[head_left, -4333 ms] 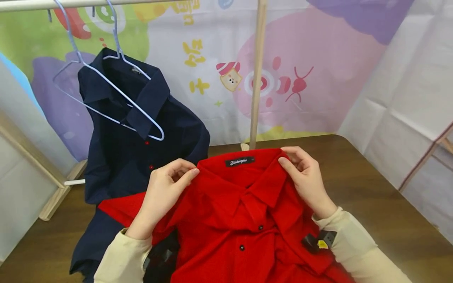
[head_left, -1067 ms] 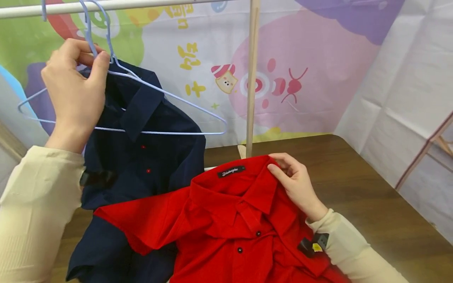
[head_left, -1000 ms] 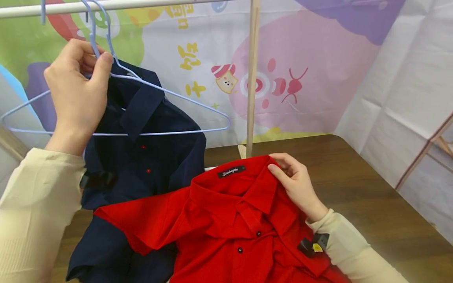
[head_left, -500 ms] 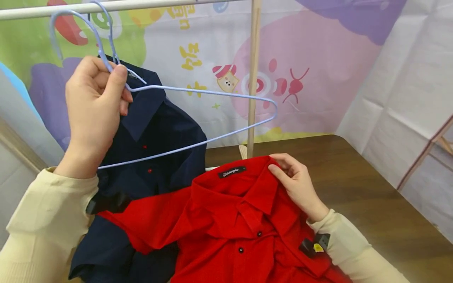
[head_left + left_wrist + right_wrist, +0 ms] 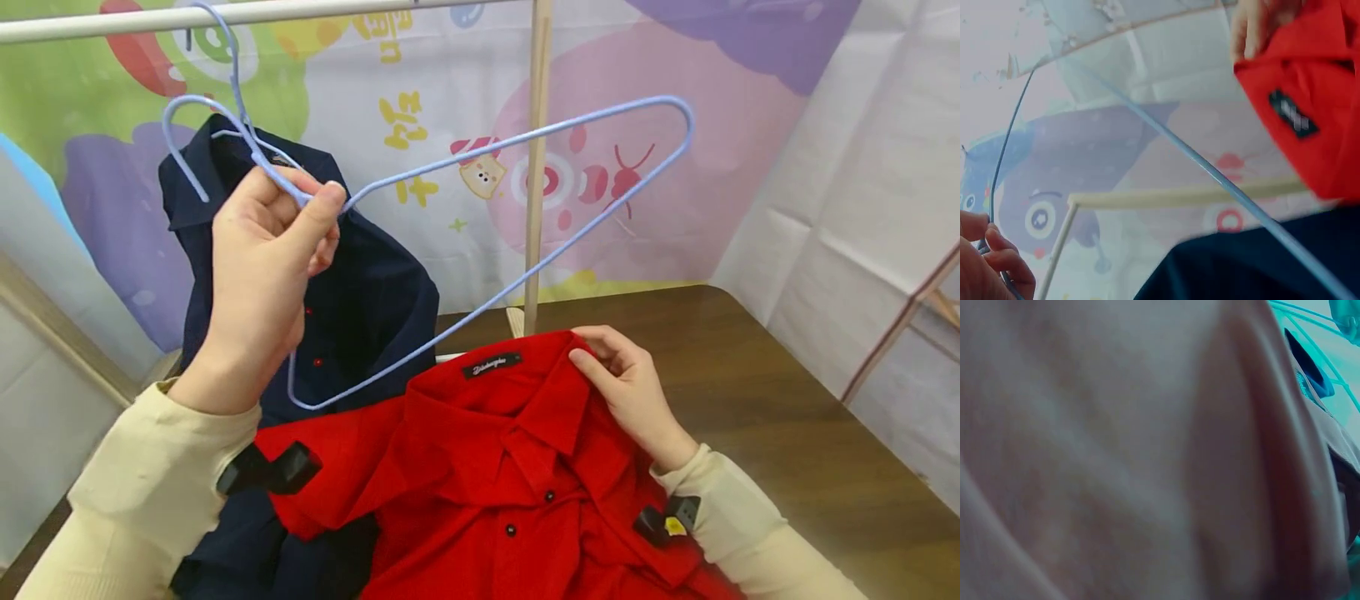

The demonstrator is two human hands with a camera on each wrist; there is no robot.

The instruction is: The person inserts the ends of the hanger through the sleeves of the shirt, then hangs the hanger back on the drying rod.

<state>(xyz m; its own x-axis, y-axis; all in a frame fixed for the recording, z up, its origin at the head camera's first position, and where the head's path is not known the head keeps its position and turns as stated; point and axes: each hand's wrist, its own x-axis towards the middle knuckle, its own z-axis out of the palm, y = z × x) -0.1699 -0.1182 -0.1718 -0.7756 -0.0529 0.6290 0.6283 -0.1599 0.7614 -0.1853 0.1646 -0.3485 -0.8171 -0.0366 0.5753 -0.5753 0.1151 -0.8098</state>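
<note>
In the head view my left hand [image 5: 262, 258] pinches a light blue clothes hanger [image 5: 517, 279] at the base of its hook. The hanger tilts, one end raised to the right, the other low above the red sleeve. My right hand [image 5: 630, 387] pinches the collar of a red shirt [image 5: 465, 467] at its right corner. That collar stands spread, with a black label [image 5: 491, 365] inside the neck. The left wrist view shows the hanger wire [image 5: 1210, 169] crossing in front of the red collar [image 5: 1304, 119]. Cloth close to the lens fills most of the right wrist view.
A navy shirt [image 5: 375, 292] hangs on a second blue hanger [image 5: 234, 67] from the white rail [image 5: 337, 10], behind my left hand. A wooden post [image 5: 536, 167] rises at the back of the brown table [image 5: 750, 400]. A printed cloth backdrop [image 5: 675, 192] stands behind.
My left hand let go of the red collar, took the hanger off the rail and brought it right and down, turning it. My right hand stays on the collar.
</note>
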